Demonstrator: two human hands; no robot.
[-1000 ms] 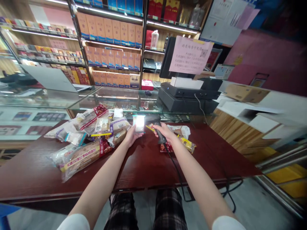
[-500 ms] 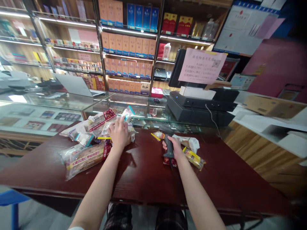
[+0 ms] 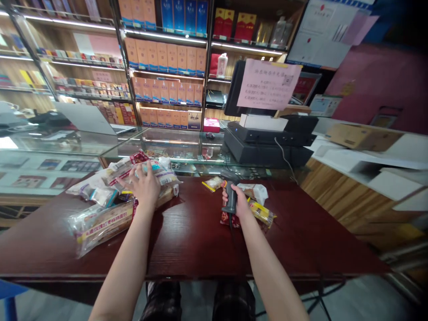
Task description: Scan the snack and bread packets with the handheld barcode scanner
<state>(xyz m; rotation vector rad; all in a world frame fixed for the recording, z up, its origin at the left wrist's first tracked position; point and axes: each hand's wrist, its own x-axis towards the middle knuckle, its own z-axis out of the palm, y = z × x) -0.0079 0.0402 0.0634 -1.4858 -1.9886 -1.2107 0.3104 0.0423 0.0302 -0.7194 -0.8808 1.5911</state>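
Note:
My left hand (image 3: 145,185) rests on a heap of packaged bread, its fingers spread over the wrappers. Partly under those fingers lies a clear packet with a teal edge (image 3: 163,166). A long loaf in clear wrap (image 3: 107,224) with a printed label sits nearest me, and a small white packet (image 3: 103,196) leans on the heap's left side. My right hand (image 3: 239,201) is wrapped around the handle of a dark barcode scanner (image 3: 230,198). Around it are a dark red packet (image 3: 225,218), a yellow packet (image 3: 261,212), a small yellow-edged packet (image 3: 213,183) and a white-wrapped item (image 3: 256,191).
The dark red wooden table (image 3: 190,249) meets a glass display counter (image 3: 177,149) behind it. A till with a monitor (image 3: 236,89) and pink notice stands back right. An open laptop (image 3: 88,118) is at left; a blue stool (image 3: 11,292) is at lower left.
My left hand has moved left and flattened with its fingers spread. The teal-edged packet, earlier raised at its fingertips, now lies on the heap. My right hand keeps the scanner, now less blurred.

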